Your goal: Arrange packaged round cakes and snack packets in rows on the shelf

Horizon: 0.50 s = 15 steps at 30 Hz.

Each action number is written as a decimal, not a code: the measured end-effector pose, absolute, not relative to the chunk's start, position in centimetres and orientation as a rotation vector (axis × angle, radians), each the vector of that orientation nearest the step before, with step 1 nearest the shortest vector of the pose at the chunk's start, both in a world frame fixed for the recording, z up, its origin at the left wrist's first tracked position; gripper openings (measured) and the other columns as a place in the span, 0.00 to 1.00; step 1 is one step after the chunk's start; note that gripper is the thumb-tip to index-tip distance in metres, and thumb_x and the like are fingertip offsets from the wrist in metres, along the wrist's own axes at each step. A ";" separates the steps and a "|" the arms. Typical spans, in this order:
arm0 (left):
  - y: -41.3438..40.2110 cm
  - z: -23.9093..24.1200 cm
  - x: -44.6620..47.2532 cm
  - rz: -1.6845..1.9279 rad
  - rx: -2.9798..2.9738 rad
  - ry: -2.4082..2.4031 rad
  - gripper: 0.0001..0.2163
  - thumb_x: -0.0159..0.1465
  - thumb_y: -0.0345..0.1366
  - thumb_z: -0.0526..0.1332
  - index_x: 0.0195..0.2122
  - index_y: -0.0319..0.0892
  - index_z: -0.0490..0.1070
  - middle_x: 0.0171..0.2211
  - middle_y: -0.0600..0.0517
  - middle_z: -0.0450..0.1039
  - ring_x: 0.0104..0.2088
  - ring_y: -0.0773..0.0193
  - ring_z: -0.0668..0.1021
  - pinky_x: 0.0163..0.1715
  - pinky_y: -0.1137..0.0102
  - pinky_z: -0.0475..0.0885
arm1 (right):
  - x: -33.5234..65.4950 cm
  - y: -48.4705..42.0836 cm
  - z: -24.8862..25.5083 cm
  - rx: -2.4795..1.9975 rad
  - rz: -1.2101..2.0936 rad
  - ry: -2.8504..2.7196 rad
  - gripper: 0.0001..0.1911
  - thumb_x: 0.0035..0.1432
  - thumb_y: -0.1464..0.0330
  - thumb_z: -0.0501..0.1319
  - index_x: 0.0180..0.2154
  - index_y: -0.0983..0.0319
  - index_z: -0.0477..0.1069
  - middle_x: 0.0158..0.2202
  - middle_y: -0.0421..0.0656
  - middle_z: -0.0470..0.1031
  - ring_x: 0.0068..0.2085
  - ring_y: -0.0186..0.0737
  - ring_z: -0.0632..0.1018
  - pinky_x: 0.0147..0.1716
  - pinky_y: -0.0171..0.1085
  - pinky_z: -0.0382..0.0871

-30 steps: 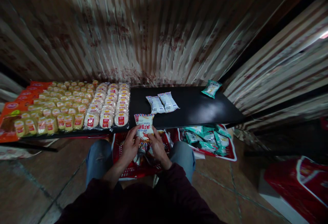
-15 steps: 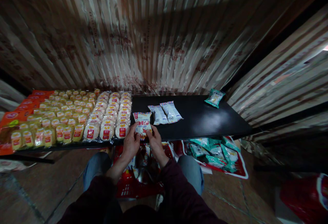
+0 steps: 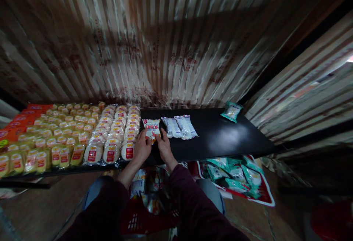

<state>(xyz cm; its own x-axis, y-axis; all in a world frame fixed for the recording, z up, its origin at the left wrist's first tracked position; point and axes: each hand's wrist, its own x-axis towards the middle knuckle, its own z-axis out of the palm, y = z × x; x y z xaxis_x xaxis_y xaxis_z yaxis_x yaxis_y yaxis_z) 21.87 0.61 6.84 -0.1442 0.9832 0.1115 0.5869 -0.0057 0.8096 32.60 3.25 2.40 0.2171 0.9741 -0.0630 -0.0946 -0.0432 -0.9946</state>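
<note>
My left hand (image 3: 142, 146) and my right hand (image 3: 164, 146) hold a white snack packet (image 3: 151, 126) with red lettering from both sides, fingers closed on its near end. It is at the surface of a black shelf (image 3: 204, 149); whether it rests fully on it I cannot tell. Just to its right, a pale blue-and-white packet (image 3: 172, 127) lies beside a similar packet (image 3: 185, 127), both with striped ends. Close on the left stand rows of round wrapped cakes (image 3: 129, 149) in clear film with red labels.
Yellow wrapped cakes (image 3: 78, 154) and orange packs (image 3: 19, 123) fill the shelf's left part. A green packet (image 3: 231, 111) lies at the far right. Below are a red basket (image 3: 138, 222) of packets between my knees and a red-and-white basket (image 3: 271, 198) of green packets. A striped sheet (image 3: 176, 31) hangs behind.
Both hands have moved the white packet forward, farther over the shelf and away from its near edge. The camera view has shifted slightly. The other packets stay in place.
</note>
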 end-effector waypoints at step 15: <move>4.2 6.7 23.3 0.963 1.594 1.794 0.26 0.60 0.27 0.53 0.60 0.41 0.60 0.60 0.43 0.63 0.60 0.55 0.66 0.59 0.59 0.60 | 33.2 6.3 2.4 -1.308 1.062 -0.937 0.30 0.51 0.60 0.59 0.56 0.60 0.63 0.49 0.46 0.74 0.46 0.42 0.76 0.47 0.41 0.69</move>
<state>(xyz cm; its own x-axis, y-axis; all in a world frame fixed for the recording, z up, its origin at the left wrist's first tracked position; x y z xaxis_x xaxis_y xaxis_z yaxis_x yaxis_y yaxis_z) 23.35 4.18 6.65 -0.1464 0.9875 0.0585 0.5943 0.0406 0.8032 33.22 6.32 2.40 0.2715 0.9612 -0.0489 -0.0713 -0.0306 -0.9970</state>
